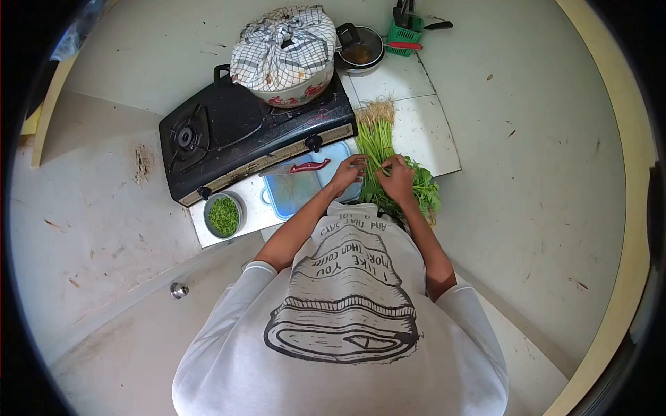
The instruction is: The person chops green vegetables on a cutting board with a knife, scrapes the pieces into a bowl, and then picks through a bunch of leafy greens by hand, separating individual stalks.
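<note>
Bundle of slender green leafy stems [377,142], stringy tan roots [380,111], lies on white tile counter [423,135]; left hand [349,175] and right hand [397,180] slightly apart, both curled at it (grip unclear). Beside: blue rectangular plastic board [340,151], red-handled knife [310,166].

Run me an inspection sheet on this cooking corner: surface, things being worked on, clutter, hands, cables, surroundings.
Surface: white counter, tile lines showing.
Job's things: rooted leafy greens lying on the right; blue board with a red-handled knife; bowl of chopped greens near the stove's left end.
Clutter: stove; pot under checked cloth; dark pan; green basket holding dark-handled items.
Hands: left hand and right hand at the stems; exact grip unclear.
Cables: nothing seen.
Surroundings: pale walls with dark marks.
</note>
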`<state>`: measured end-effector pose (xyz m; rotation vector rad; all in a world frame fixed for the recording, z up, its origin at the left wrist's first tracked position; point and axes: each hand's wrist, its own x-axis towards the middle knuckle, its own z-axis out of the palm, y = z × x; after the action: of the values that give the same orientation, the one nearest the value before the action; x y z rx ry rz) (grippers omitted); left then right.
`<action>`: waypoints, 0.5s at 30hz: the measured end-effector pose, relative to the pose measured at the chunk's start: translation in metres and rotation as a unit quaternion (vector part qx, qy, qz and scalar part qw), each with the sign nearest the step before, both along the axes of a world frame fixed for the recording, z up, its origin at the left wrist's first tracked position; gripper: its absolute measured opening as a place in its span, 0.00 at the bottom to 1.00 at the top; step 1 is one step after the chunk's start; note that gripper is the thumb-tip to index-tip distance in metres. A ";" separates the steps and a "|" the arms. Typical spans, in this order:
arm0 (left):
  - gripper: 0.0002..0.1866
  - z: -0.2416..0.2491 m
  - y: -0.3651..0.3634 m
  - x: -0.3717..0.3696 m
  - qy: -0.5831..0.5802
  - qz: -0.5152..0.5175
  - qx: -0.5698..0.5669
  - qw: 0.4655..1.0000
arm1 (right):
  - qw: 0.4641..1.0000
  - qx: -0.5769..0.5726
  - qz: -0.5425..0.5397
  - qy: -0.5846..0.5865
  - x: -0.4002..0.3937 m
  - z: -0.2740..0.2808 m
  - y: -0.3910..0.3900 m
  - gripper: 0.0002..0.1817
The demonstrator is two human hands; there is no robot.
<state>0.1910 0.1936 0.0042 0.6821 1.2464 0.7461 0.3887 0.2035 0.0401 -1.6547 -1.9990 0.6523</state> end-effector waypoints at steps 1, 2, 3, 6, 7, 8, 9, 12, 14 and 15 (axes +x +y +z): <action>0.20 0.002 0.001 0.001 -0.003 0.008 0.003 1.000 | 1.000 -0.017 -0.003 0.026 0.002 -0.004 0.000 0.13; 0.21 0.005 0.003 0.003 -0.025 0.021 -0.001 0.999 | 0.998 -0.035 -0.005 0.051 0.004 -0.008 0.000 0.14; 0.21 0.007 0.007 0.005 -0.047 0.035 -0.004 0.998 | 0.997 -0.033 -0.007 0.064 0.005 -0.004 0.000 0.13; 0.23 0.017 0.016 0.011 -0.113 0.079 -0.023 0.990 | 0.994 -0.021 -0.009 0.108 0.006 0.020 0.000 0.11; 0.24 0.020 0.019 0.014 -0.135 0.094 -0.030 0.986 | 0.992 -0.011 -0.009 0.127 0.007 0.024 0.001 0.11; 0.24 0.023 0.022 0.015 -0.134 0.096 -0.034 0.986 | 0.989 -0.001 -0.008 0.146 0.007 0.029 0.002 0.10; 0.24 0.024 0.025 0.017 -0.134 0.097 -0.039 0.985 | 0.989 0.003 -0.014 0.145 0.009 0.032 0.003 0.10; 0.26 0.023 0.029 0.019 -0.151 0.109 -0.040 0.982 | 0.990 0.003 -0.022 0.141 0.016 0.041 0.005 0.10; 0.27 0.020 0.031 0.019 -0.165 0.121 -0.038 0.978 | 0.990 -0.012 -0.018 0.140 0.021 0.047 0.006 0.10; 0.28 0.019 0.033 0.020 -0.171 0.128 -0.037 0.976 | 0.990 -0.025 -0.009 0.140 0.024 0.049 0.007 0.10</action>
<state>0.2107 0.2263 0.0230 0.3152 1.0477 0.9797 0.4126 0.2106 0.0896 -1.5121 -1.7790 0.8807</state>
